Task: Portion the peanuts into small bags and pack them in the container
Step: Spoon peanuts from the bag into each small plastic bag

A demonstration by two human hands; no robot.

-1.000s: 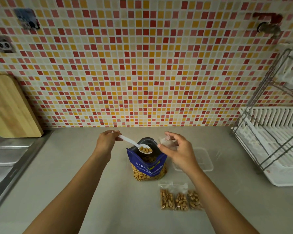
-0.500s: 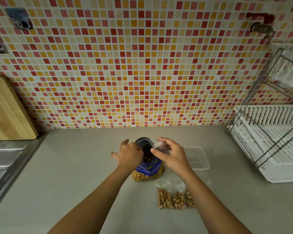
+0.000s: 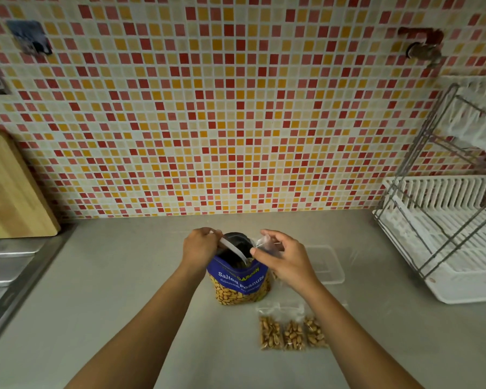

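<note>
On a grey kitchen counter (image 3: 124, 290) before a mosaic-tiled wall (image 3: 236, 122), my left hand (image 3: 199, 248) is closed around the handle of a white plastic spoon (image 3: 233, 249), whose bowl dips into the open mouth of the blue peanut bag (image 3: 240, 279). The bag stands upright at the centre of the counter, its label reading "Salted Peanuts" and a clear window at the base showing the nuts inside.

At about 3 o'clock from the bag's mouth, my right hand (image 3: 286, 256) pinches a small clear bag (image 3: 267, 244) between thumb and fingers, holding it just beside the rim; I cannot tell whether anything is in it yet.

At 5 o'clock from the peanut bag, three filled small bags (image 3: 292, 334) lie side by side on the counter, touching one another, each with peanuts in its lower part.

The clear plastic container (image 3: 327, 266) sits at 3 o'clock from the peanut bag, partly behind my right hand; what shows of it appears to hold nothing.

Farther out at 3 o'clock stands a white dish rack (image 3: 446, 248) with a wire frame. At 9 o'clock, a wooden cutting board (image 3: 11, 186) leans against the wall above the edge of a steel sink (image 3: 6, 270).
</note>
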